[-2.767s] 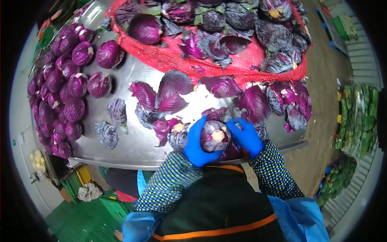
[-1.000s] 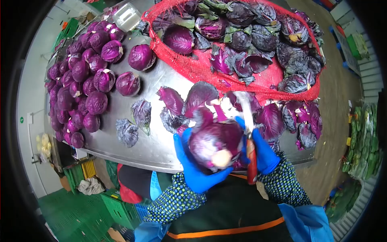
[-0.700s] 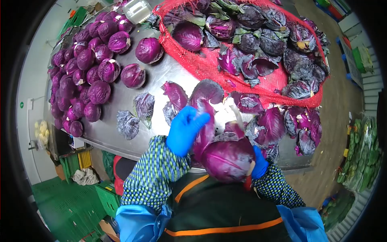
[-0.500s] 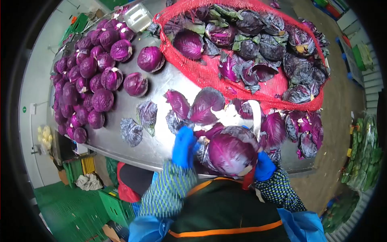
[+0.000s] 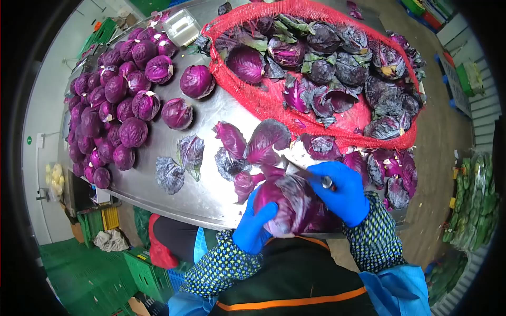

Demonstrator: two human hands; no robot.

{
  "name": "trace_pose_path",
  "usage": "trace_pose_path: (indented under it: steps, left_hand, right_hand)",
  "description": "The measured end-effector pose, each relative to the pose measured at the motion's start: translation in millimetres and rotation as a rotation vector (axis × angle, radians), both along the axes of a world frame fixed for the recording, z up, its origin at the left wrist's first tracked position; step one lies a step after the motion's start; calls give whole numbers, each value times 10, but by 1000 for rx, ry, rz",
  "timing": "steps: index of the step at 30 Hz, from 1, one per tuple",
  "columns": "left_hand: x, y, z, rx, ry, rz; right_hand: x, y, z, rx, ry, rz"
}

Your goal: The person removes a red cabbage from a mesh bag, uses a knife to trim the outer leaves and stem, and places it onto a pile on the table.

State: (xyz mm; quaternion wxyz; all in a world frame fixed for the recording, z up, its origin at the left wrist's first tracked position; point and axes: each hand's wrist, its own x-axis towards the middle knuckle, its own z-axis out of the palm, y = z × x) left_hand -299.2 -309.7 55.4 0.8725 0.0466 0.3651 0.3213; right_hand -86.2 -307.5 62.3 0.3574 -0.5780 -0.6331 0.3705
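A red cabbage (image 5: 289,203) is held at the table's near edge, close to my body. My left hand (image 5: 254,225), in a blue glove, grips its left side with the thumb across the front. In my gloved right hand (image 5: 341,192) is a knife (image 5: 296,167), its blade pointing left over the top of the cabbage and its handle end showing between the fingers. Loose purple outer leaves (image 5: 268,141) lie just beyond the cabbage, several of them overlapping.
A big pile of trimmed red cabbages (image 5: 118,87) covers the left of the metal table (image 5: 211,113). At the back right, a red mesh sack (image 5: 242,95) lies open with darker, untrimmed cabbages and leaves. A clear plastic tub (image 5: 182,27) stands at the back.
My right hand has risen from the cabbage's lower right side to above it, turning the knife leftward. My left hand has moved down and now grips the cabbage, which has turned and shifted slightly left.
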Motion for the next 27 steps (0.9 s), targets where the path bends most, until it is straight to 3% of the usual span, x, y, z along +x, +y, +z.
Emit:
trace_pose_path:
  steps: [1, 2, 3, 5, 6, 7, 9, 11, 13, 15, 17, 18, 19, 20, 21, 23, 25, 26, 27]
  left_hand:
    - [6, -4, 59, 129, 95, -68]
    - [15, -6, 76, 92, 63, -80]
    - [23, -4, 49, 92, 60, -77]
    - [35, -20, -19, -131, -59, 15]
    - [57, -13, -2, -66, -11, 22]
    - [53, -3, -32, -67, -12, 22]
    - [49, 26, -114, 136, -22, -82]
    - [52, 10, -46, 130, 171, -171]
    - [53, -7, 24, 9, 77, -111]
    - [8, -42, -21, 94, 86, -149]
    - [-66, -18, -17, 184, 97, -189]
    - [-114, 14, 25, 464, 212, -309]
    - [-157, 68, 77, 749, 327, -425]
    - [-189, 136, 197, 983, 432, -511]
    - [-143, 144, 253, 974, 433, -513]
    - [7, 123, 320, 830, 111, 189]
    - [78, 315, 165, -340, -248, 16]
    - [35, 179, -59, -58, -194, 8]
    - [2, 39, -233, 216, -127, -8]
  right_hand:
    - [-11, 25, -27, -164, 130, -135]
    - [39, 30, 24, -435, 327, -95]
    - [46, 13, 119, -435, 323, -93]
    - [-13, -5, 376, 17, 169, 175]
    - [-27, -42, 406, 67, -12, 242]
    - [7, -47, 359, 66, -13, 242]
    - [122, -45, 236, 209, -59, 504]
    - [65, -57, 241, 216, -43, 425]
    - [13, -72, 13, -67, 317, -241]
    - [159, 117, -58, -288, 410, -542]
    - [408, 111, -562, -235, 424, -552]
    - [481, 100, -690, -22, 116, -530]
    - [515, 123, -739, 192, -192, -496]
    - [416, 69, -606, 184, -173, -487]
    - [354, -29, -404, 175, -172, -485]
    - [207, -167, 171, -580, 1227, -256]
    - [102, -261, 10, -438, 1019, -84]
    - [51, -237, 40, -451, 858, -74]
    - [48, -186, 48, -456, 861, -60]
